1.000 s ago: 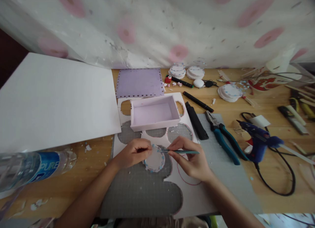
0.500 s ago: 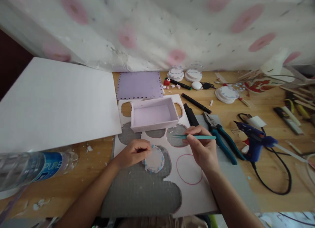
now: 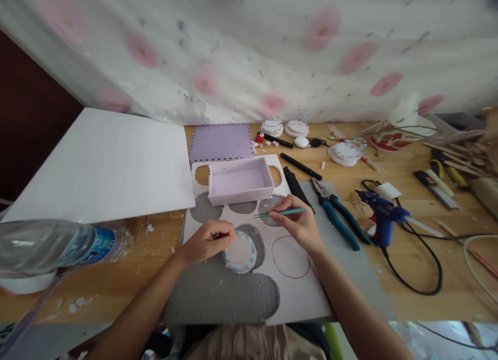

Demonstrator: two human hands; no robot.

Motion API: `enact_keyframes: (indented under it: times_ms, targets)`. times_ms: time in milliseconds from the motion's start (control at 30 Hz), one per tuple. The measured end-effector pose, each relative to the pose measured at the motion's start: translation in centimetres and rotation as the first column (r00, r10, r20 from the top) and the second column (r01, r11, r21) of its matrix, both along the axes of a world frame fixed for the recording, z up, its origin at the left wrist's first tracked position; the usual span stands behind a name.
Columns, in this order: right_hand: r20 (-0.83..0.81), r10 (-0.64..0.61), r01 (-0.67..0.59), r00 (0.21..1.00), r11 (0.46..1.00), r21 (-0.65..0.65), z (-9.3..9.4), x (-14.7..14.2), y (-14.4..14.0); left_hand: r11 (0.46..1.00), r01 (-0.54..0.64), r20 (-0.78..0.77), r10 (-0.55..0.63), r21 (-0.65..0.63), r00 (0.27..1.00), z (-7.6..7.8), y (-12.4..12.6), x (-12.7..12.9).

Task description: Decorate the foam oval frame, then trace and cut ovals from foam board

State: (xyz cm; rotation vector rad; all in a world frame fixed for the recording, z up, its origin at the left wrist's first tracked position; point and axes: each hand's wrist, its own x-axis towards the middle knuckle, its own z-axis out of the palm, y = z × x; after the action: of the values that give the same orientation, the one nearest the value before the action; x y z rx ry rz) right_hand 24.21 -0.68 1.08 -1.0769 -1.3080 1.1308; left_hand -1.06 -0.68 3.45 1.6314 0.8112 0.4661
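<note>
My right hand (image 3: 298, 222) is closed around a pair of teal tweezers (image 3: 291, 211), their tips pointing left above the cut white sheet. My left hand (image 3: 210, 239) has its fingers pinched together at the upper left edge of a round white disc (image 3: 240, 252). Small blue and white bits ring the disc's rim. What the left fingertips hold, if anything, is too small to make out. Under both hands lies a white foam sheet (image 3: 311, 298) with round cut-outs and a pink drawn circle. Just beyond them stands a pale lilac open box (image 3: 241, 181).
A grey cutting mat (image 3: 218, 298) lies beneath the sheet. At right are teal-handled pliers (image 3: 338, 217) and a blue glue gun (image 3: 385, 215) with its cable. A water bottle (image 3: 70, 246) lies at left, near a large white board (image 3: 112, 168). Stacked discs (image 3: 346, 152) stand behind.
The view has shifted, so most things appear a little to the left. My right hand has brought the tweezers somewhat closer to my left hand, which keeps its pinch by the disc.
</note>
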Motion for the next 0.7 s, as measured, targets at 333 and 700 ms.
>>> enact_keyframes:
  times_ms: [333,700]
  targets:
    - [0.283,0.260,-0.295,0.923,0.951,0.088,-0.3,1.5,0.1,0.984,0.081,-0.187,-0.050,0.161,0.981,-0.2,-0.8,1.1]
    - [0.322,0.269,-0.308,0.908,0.948,0.078,-0.9,0.5,-0.1,0.990,0.055,-0.173,-0.032,0.129,0.984,0.0,-0.7,1.1]
